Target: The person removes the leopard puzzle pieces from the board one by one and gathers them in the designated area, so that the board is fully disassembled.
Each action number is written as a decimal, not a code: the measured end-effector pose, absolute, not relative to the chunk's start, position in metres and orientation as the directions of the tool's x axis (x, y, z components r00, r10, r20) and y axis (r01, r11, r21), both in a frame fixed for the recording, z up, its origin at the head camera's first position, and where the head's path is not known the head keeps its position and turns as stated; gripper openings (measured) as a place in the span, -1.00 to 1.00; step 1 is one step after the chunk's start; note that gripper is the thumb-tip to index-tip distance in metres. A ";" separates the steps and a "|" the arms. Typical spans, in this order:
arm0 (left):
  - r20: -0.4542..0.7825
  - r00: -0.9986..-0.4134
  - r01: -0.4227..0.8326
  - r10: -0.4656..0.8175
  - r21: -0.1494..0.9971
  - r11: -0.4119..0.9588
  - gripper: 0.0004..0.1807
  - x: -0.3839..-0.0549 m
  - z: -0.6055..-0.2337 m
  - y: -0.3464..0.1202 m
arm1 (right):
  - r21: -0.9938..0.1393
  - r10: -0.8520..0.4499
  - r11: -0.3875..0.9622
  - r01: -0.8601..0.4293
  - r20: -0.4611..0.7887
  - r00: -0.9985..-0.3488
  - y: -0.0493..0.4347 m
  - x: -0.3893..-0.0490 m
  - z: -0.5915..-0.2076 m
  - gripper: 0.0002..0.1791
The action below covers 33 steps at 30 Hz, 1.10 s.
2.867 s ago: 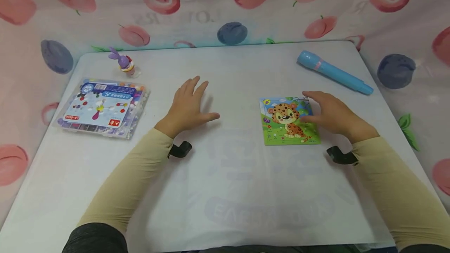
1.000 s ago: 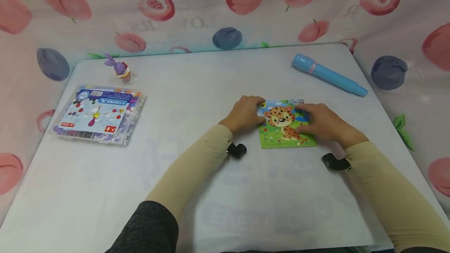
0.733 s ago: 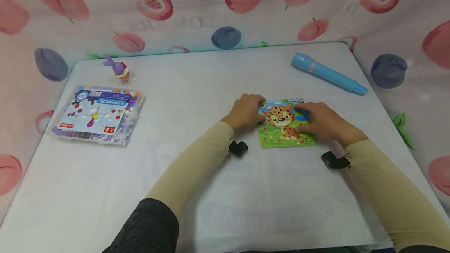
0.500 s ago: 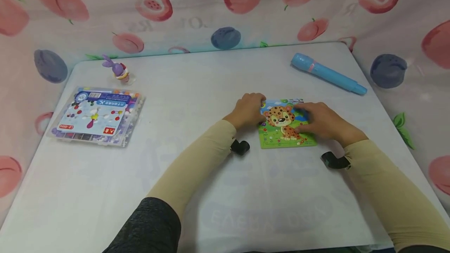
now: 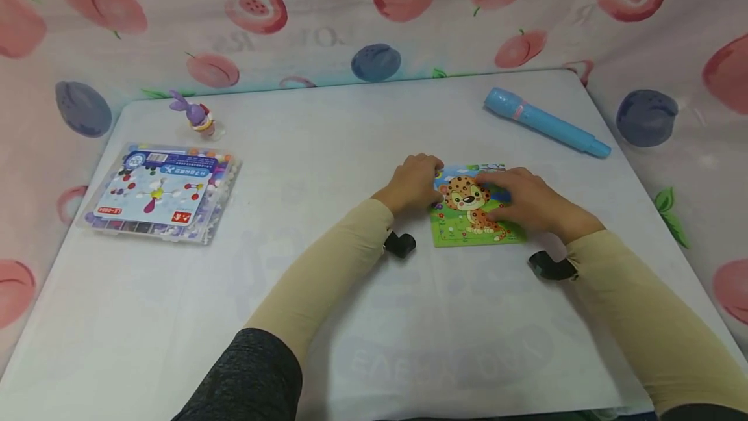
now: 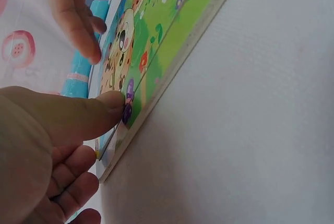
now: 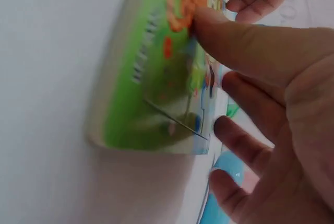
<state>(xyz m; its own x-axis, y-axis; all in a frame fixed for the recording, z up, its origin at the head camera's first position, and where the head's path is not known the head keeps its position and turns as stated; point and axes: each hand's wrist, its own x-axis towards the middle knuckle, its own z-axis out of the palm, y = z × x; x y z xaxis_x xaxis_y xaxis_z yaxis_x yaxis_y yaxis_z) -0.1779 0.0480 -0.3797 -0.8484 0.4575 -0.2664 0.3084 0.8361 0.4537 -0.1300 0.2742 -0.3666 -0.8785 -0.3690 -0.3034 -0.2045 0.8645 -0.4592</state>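
Note:
A square jigsaw puzzle (image 5: 456, 234) with a cartoon leopard on a green and blue ground lies flat, right of centre. My left hand (image 5: 411, 184) grips its upper left corner; in the left wrist view the thumb (image 6: 78, 114) presses the face near a purple butterfly, and the other fingers curl by the edge. A thin gap shows between picture and backing at that corner. Over the right half, my right hand (image 5: 534, 203) has its thumb (image 7: 224, 31) at the leopard's body, the other fingers spread and loosely bent along the far side.
A blue marker-shaped tube (image 5: 546, 123) lies beyond the puzzle, at the back right. On the left sits a clear plastic case (image 5: 216, 213) of small coloured parts, with a purple rabbit-like figurine (image 5: 199, 115) behind it. The white-covered table (image 5: 374, 317) meets a fruit-print curtain (image 5: 327, 5).
My left hand has come rightward across the table to the puzzle's left corner. My right hand has just shifted slightly left over the picture. The puzzle stays in place.

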 end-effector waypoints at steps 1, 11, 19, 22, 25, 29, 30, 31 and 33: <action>-0.265 -0.848 0.310 0.459 0.455 0.835 -0.34 -0.178 -0.380 0.048 | -0.463 -0.372 0.863 -0.200 -0.316 -0.873 0.274 -0.131 -0.366 -0.22; -0.238 -0.829 0.337 0.507 0.511 0.791 -0.36 -0.175 -0.379 0.048 | -0.464 -0.378 0.865 -0.192 -0.350 -0.857 0.275 -0.135 -0.367 -0.21; -0.239 -0.829 0.336 0.505 0.510 0.792 -0.37 -0.173 -0.380 0.050 | -0.480 -0.384 0.856 -0.192 -0.343 -0.857 0.276 -0.135 -0.367 -0.22; -0.255 -0.843 0.322 0.474 0.467 0.823 -0.35 -0.175 -0.380 0.050 | -0.487 -0.391 0.852 -0.191 -0.351 -0.851 0.275 -0.135 -0.367 -0.22; -0.275 -0.841 0.308 0.466 0.466 0.830 -0.34 -0.177 -0.380 0.048 | -0.487 -0.390 0.853 -0.187 -0.358 -0.848 0.275 -0.135 -0.367 -0.22; -0.295 -0.833 0.298 0.469 0.476 0.828 -0.33 -0.180 -0.380 0.048 | -0.486 -0.390 0.854 -0.187 -0.358 -0.848 0.275 -0.135 -0.367 -0.23; -0.299 -0.831 0.296 0.470 0.478 0.827 -0.33 -0.180 -0.379 0.048 | -0.487 -0.392 0.853 -0.189 -0.358 -0.848 0.275 -0.135 -0.367 -0.23; -0.301 -0.829 0.294 0.471 0.481 0.826 -0.34 -0.181 -0.379 0.049 | -0.488 -0.393 0.852 -0.190 -0.357 -0.847 0.276 -0.135 -0.366 -0.23; -0.305 -0.826 0.293 0.474 0.487 0.823 -0.35 -0.181 -0.379 0.049 | -0.493 -0.397 0.849 -0.191 -0.355 -0.846 0.276 -0.135 -0.366 -0.23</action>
